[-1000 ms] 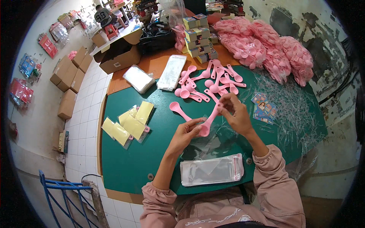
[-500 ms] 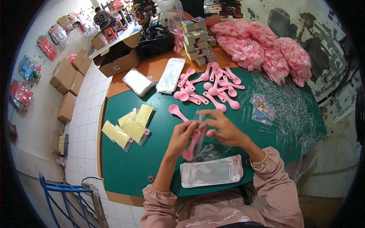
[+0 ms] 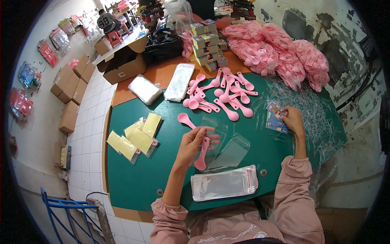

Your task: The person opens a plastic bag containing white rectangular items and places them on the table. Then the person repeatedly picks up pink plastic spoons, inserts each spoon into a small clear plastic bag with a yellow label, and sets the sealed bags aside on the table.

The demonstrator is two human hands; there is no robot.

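Observation:
My left hand (image 3: 196,140) is closed on a pink plastic scoop (image 3: 202,155), its bowl hanging toward me. A clear plastic bag (image 3: 219,129) shows around those fingers; whether the scoop is inside it I cannot tell. My right hand (image 3: 293,120) reaches far right, fingertips pinched at the edge of small blue printed cards (image 3: 274,116). Another clear bag (image 3: 235,150) lies flat beside the left hand. Nearest my body rests a stack of clear bags (image 3: 224,184). One scoop (image 3: 186,120) lies alone beyond the left hand, and several more pink scoops (image 3: 229,95) are heaped farther back.
Packets with yellow cards (image 3: 141,140) lie at left. Clear plastic strips (image 3: 315,118) litter the right side. Bulging bags of scoops (image 3: 280,53), card stacks (image 3: 206,44) and an open carton (image 3: 124,67) stand at the back. A person (image 3: 107,22) sits far off.
My right hand has left the bag by my left hand and moved right onto the printed cards. The left hand keeps hold of the scoop.

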